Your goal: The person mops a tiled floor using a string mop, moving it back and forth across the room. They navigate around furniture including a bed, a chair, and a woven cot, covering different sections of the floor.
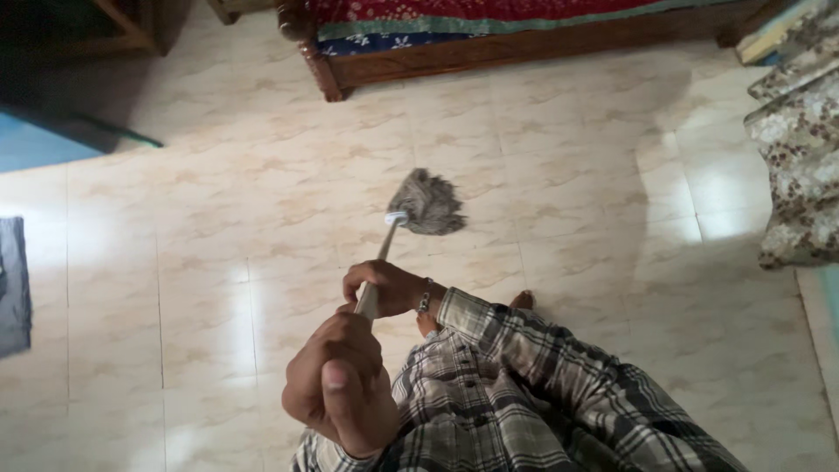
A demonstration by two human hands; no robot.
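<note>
A mop with a grey string head (430, 203) rests on the pale marble-pattern tiled floor (568, 175). Its thin light handle (383, 249) runs back toward me. My right hand (384, 287), with a bracelet at the wrist and a plaid sleeve behind it, is closed around the handle partway down. My left hand (339, 386) is fisted around the handle's top end, closest to the camera. The mop head lies about midway between me and the bed.
A wooden bed frame (489, 52) with a red patterned cover stands at the back. Floral fabric (800, 149) hangs at the right edge. A dark cloth (13, 284) lies at the left, a blue surface (39, 144) above it. My feet (523, 300) show below the hands.
</note>
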